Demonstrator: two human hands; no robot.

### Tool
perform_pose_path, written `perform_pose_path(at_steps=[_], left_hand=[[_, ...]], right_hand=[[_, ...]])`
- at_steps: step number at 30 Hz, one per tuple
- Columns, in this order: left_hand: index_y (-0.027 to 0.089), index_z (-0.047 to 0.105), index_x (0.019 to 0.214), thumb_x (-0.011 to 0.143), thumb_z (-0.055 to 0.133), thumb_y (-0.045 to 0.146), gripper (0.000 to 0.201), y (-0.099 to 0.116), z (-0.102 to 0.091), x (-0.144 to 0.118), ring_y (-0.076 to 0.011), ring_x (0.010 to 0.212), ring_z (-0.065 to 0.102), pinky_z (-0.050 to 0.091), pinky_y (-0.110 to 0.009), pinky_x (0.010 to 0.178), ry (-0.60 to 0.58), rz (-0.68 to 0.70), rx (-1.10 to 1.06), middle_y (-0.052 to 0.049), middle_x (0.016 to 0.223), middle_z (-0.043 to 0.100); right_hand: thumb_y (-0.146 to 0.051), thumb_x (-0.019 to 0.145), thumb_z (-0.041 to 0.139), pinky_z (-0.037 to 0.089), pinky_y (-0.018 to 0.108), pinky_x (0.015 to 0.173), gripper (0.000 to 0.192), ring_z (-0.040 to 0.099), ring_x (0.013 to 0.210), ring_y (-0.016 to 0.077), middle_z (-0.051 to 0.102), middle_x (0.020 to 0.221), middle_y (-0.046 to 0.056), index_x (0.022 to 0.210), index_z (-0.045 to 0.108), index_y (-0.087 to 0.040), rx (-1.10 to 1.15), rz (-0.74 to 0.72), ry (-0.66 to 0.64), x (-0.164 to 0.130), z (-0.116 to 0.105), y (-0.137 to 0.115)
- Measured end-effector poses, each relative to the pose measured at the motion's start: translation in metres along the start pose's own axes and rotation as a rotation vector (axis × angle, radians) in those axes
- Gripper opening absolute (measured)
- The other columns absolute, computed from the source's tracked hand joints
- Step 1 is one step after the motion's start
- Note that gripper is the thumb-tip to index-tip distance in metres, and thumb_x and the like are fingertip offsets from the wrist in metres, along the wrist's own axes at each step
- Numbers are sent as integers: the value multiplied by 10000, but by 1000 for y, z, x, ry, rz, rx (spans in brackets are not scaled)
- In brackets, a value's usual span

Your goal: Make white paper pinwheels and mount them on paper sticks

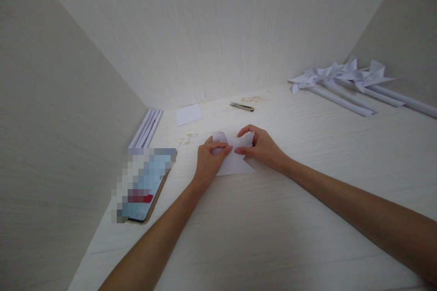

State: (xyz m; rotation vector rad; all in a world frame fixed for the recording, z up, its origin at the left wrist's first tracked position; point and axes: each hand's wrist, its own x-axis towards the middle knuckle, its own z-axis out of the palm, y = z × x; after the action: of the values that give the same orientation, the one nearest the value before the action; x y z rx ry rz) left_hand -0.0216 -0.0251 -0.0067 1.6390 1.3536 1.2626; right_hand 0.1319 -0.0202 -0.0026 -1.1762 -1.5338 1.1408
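Fingers [223, 147] of the left hand [208, 161] pinch a folded flap of the white paper [234, 163], while the right hand [261, 147] pinches its far corner. This thin, creased sheet lies flat on the pale wood-grain table [307, 218], directly under both hands, equally near each. Farther off lie small snips [242, 107], paper rolls [146, 128], a phone [145, 186] and pinwheels [341, 82].

Soft overhead light (corners stretched, dim)

Pale wood-grain desk [307, 218] boxed in by matching walls [218, 32]
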Motion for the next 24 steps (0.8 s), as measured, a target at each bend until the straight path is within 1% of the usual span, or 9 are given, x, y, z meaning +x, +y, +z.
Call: perform_pose_path(at_steps=[10, 24], left_hand=[[187, 681, 599, 588, 655, 239, 59, -1, 0, -1, -132, 673, 513, 404, -261, 618, -23, -4, -13, -8, 676, 549], [176, 670, 592, 587, 655, 240, 66, 1, 0, -1, -145, 691, 527, 414, -273, 644, -33, -13, -14, -16, 680, 556]], right_hand=[[-224, 505, 685, 285, 184, 374, 346, 396, 412, 68, 444, 477, -88, 781, 482, -172, -2, 39, -8, 0, -1, -1], [-206, 530, 654, 294, 194, 388, 303, 427, 433, 80, 440, 507, -81, 778, 481, -187, -34, 9, 6, -2, 0, -2]])
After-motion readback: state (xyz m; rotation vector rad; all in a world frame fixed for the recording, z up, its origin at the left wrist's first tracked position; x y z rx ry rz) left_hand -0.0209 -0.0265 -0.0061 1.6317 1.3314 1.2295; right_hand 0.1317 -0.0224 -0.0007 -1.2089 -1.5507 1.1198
